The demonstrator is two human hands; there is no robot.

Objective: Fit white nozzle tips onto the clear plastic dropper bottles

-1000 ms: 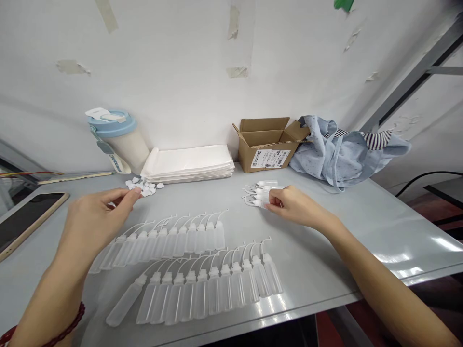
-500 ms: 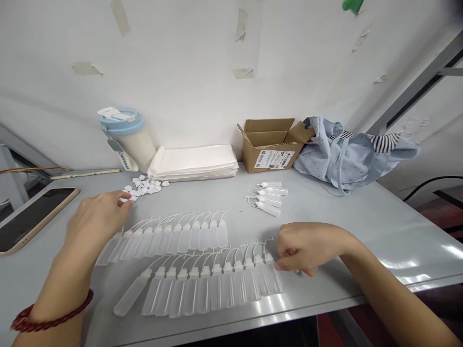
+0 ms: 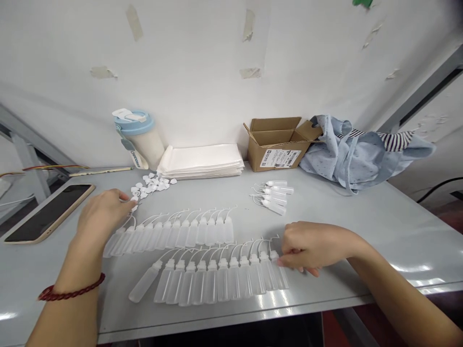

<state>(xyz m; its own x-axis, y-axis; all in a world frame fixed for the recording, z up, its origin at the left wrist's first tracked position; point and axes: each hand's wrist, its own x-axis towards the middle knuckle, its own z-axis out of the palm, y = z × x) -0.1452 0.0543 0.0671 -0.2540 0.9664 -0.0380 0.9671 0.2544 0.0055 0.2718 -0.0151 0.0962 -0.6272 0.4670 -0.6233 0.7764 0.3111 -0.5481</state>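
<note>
My left hand (image 3: 106, 209) is at the left, thumb and forefinger pinched on a small white piece (image 3: 134, 207) at the edge of a heap of similar flat white pieces (image 3: 155, 182). Below it, translucent plastic bottles with thin curved strips at their necks lie in a back row (image 3: 181, 233) and a front row (image 3: 213, 284). A tilted bottle (image 3: 144, 282) is the leftmost of the front row. My right hand (image 3: 311, 248) is closed beside the front row's right end, its thumb tip against the last bottle (image 3: 279, 272). What its curled fingers hold, if anything, is hidden.
Several smaller bottles (image 3: 275, 198) lie right of centre. Along the wall stand a blue-lidded tumbler (image 3: 144, 140), a stack of white envelopes (image 3: 202, 161), an opened cardboard box (image 3: 278, 149) and a bundle of light blue cloth (image 3: 361, 159). A phone (image 3: 50, 212) lies at the left.
The camera view has shifted, so the scene sits farther right. My left fingertips have come closer to the near edge of the white heap, with a white piece beneath them. My right hand stays by the last bottle.
</note>
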